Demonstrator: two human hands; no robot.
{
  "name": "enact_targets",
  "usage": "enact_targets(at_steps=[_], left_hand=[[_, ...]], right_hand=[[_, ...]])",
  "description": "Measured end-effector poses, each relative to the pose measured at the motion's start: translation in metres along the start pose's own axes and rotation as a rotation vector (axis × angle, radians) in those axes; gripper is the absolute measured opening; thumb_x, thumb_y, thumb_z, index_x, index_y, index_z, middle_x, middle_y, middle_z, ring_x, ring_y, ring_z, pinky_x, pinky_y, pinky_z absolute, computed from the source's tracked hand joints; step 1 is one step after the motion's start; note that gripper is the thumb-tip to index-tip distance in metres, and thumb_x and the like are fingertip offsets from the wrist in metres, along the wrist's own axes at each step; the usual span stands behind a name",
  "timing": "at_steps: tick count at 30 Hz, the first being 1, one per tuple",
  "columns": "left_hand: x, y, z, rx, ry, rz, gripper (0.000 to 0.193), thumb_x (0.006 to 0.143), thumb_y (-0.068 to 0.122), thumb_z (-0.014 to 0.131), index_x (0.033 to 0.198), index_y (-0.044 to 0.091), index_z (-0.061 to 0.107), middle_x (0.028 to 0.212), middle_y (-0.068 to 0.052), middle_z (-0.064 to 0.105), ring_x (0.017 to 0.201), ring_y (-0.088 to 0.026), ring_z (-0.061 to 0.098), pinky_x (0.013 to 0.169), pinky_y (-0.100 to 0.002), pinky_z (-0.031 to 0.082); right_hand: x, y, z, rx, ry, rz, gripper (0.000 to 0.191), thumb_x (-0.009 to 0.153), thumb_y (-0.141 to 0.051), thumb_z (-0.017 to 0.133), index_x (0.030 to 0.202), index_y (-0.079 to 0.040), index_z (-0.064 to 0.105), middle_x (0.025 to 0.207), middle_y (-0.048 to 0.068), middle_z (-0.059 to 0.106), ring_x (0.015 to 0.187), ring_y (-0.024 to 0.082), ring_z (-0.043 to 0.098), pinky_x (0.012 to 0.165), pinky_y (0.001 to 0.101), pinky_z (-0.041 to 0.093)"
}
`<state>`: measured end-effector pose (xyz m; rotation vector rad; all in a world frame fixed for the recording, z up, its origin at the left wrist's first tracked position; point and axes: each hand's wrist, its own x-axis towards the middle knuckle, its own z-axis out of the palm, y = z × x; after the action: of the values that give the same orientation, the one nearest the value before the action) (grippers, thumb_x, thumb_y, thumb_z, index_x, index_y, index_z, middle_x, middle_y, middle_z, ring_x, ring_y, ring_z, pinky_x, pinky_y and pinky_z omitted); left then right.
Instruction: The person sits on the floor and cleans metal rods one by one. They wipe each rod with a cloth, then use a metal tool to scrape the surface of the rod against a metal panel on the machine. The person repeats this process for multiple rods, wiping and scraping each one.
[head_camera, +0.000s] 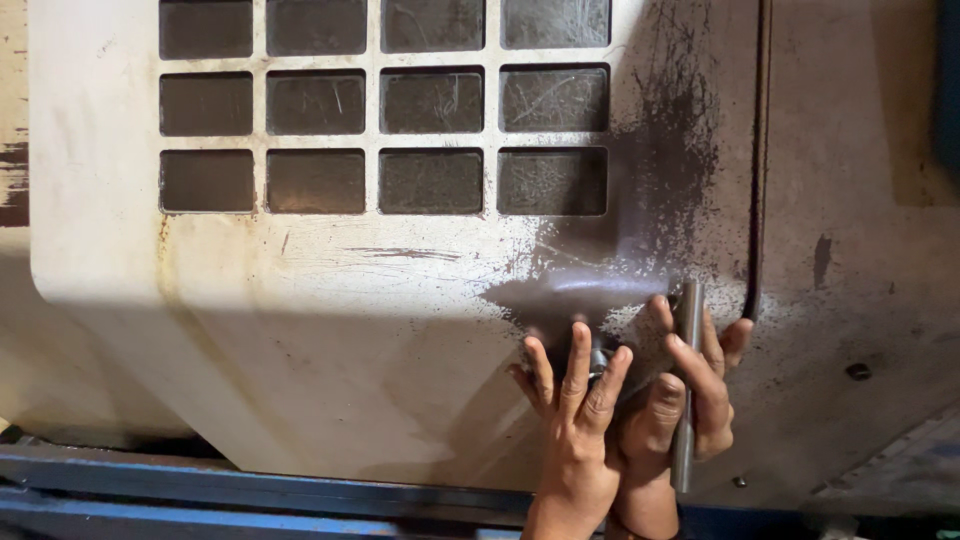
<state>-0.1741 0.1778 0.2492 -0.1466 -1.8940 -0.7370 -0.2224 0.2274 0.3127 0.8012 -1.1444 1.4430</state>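
Gripping steel rod (686, 385) in right hand (690, 395) fingers, upright

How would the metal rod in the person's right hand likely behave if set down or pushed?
The metal rod looks straight and solid, so it is probably stiff and heavy for its size. Its round, smooth shape suggests it would roll on a flat surface. The right hand wraps it with several fingers, perhaps because it is slippery.

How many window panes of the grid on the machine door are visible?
12 panes show on the machine door: three rows of four. The top row is cut off by the picture edge, so more rows may lie above.
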Motion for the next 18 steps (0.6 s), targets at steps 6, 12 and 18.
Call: enact_targets(at_steps=[6, 12, 18], left_hand=[[-0.0017, 0.0006, 0.0000, 0.001, -0.016, -0.011, 0.060, 0.097, 0.011, 0.066, 0.154, 0.022, 0.052, 0.173, -0.010, 0.025, 0.162, -0.045, 0.000, 0.124, -0.071, -0.010], [0.0008, 0.0022, 0.0015, -0.001, 0.021, 0.007, 0.058, 0.097, 0.014, 0.069, 0.152, 0.021, 0.054, 0.172, -0.010, 0.026, 0.161, -0.044, 0.001, 0.124, -0.071, -0.009], [0.0000, 0.0017, 0.0018, 0.037, 0.018, 0.001, 0.057, 0.096, 0.013, 0.069, 0.151, 0.022, 0.057, 0.172, -0.011, 0.027, 0.162, -0.044, 0.002, 0.125, -0.070, -0.007]], right_hand=[[-0.0025, 0.0047, -0.0017, 0.023, 0.002, -0.009, 0.034, 0.115, -0.034, 0.050, 0.119, -0.002, 0.062, 0.124, 0.025, 0.070, 0.131, 0.023, 0.064, 0.135, 0.0368, 0.016], [-0.0031, 0.0060, -0.0022, 0.014, 0.008, -0.012, 0.033, 0.116, -0.034, 0.049, 0.119, -0.005, 0.062, 0.120, 0.023, 0.072, 0.132, 0.023, 0.064, 0.135, 0.0364, 0.017], [-0.0041, 0.0058, -0.0047, 0.004, -0.018, -0.002, 0.033, 0.117, -0.035, 0.048, 0.119, -0.005, 0.062, 0.120, 0.023, 0.073, 0.135, 0.023, 0.061, 0.136, 0.0359, 0.017]])
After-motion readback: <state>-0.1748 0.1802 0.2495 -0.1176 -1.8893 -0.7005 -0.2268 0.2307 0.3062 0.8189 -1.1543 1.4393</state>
